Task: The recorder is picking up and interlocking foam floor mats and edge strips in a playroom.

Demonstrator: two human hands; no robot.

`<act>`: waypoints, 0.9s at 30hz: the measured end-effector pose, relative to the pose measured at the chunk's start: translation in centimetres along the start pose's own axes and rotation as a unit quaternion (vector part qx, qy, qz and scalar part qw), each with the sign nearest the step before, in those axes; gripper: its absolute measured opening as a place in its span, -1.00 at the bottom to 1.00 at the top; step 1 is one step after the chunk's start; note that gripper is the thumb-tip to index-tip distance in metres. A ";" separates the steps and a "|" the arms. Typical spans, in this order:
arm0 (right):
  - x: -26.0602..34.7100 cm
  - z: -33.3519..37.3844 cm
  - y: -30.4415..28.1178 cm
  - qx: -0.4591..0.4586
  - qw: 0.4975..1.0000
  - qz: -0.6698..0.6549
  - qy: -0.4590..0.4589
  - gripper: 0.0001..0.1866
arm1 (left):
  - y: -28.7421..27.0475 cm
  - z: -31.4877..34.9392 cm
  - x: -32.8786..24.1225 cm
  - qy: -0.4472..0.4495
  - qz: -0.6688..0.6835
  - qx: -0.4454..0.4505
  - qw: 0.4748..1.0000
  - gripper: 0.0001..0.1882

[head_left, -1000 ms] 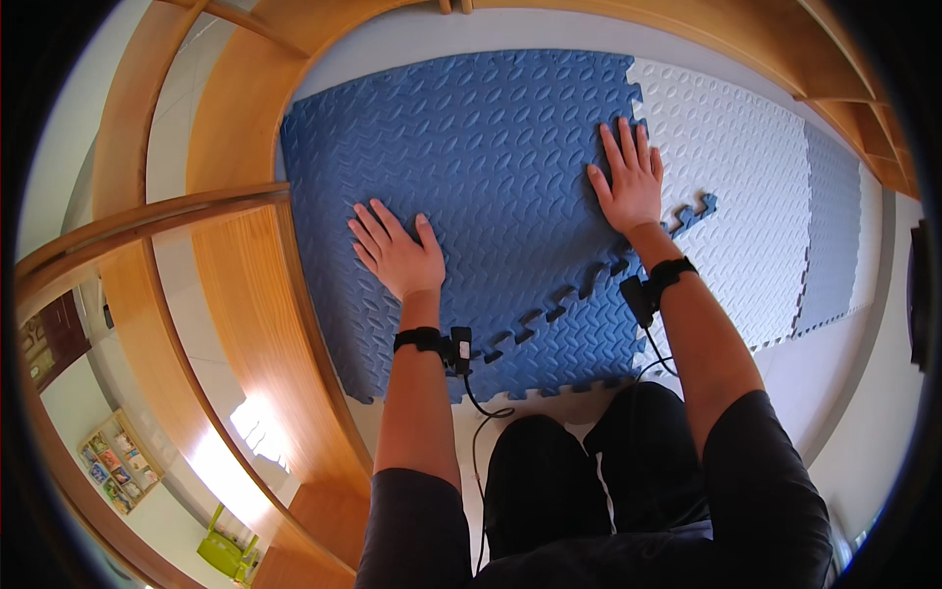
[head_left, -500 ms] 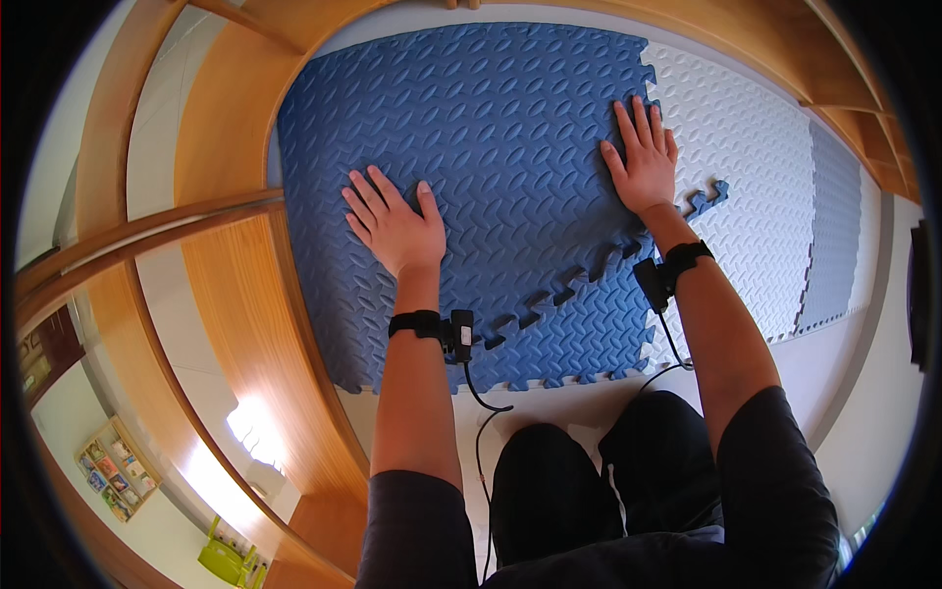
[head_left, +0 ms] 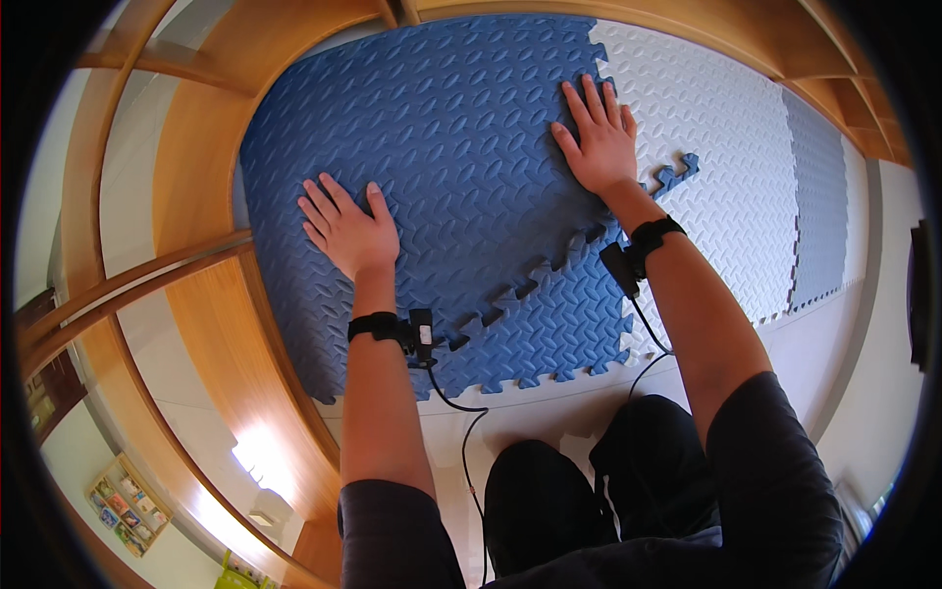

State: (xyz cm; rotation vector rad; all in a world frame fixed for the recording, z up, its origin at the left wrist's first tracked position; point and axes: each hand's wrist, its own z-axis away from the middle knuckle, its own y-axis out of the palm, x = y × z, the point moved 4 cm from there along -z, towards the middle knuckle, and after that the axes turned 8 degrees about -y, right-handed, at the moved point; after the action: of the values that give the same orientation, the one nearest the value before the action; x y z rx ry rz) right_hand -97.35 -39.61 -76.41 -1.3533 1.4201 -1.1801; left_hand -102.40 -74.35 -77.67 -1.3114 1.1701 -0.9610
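Note:
A blue foam floor mat [head_left: 442,128] with a raised leaf-like tread lies before me, its toothed near edge running diagonally over another blue foam mat [head_left: 559,334]. My left hand [head_left: 351,228] rests palm down on the upper mat's left part, fingers and thumb spread. Farther off, my right hand [head_left: 599,147] lies flat near that mat's right edge, fingers also spread. A toothed blue corner [head_left: 675,175] sticks out over the white foam mat [head_left: 706,128], just right of my right wrist. Neither hand grips anything.
Wooden shelving [head_left: 221,334] borders the mats on the left, and more wooden furniture [head_left: 824,69] curves along the far side. A grey mat [head_left: 819,187] adjoins the white one. Cables run from black wrist straps [head_left: 381,328]. A pale wall [head_left: 883,285] stands at the right.
The whole view has shifted, with mats, hands and furniture appearing farther left. Both hands remain flat on the blue mat, in about the same places on it.

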 end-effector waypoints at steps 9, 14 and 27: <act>-0.3 -0.4 0.4 -0.020 1.000 0.006 -0.012 -0.34 | -0.5 0.2 0.0 0.038 0.022 -0.016 0.999 -0.24; -1.0 -0.5 0.4 -0.016 1.000 0.020 -0.019 -0.35 | -1.9 4.5 2.8 0.152 0.072 0.067 0.984 -0.28; 1.6 -0.7 -0.3 0.083 0.996 -0.011 -0.015 -0.29 | -2.8 18.9 11.4 -0.035 0.028 0.058 0.997 -0.21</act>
State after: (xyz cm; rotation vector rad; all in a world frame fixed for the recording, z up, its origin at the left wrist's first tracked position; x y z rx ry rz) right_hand -98.11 -41.11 -75.85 -1.2682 1.2602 -1.2570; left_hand -81.45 -81.97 -77.57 -1.2048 1.0767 -0.9212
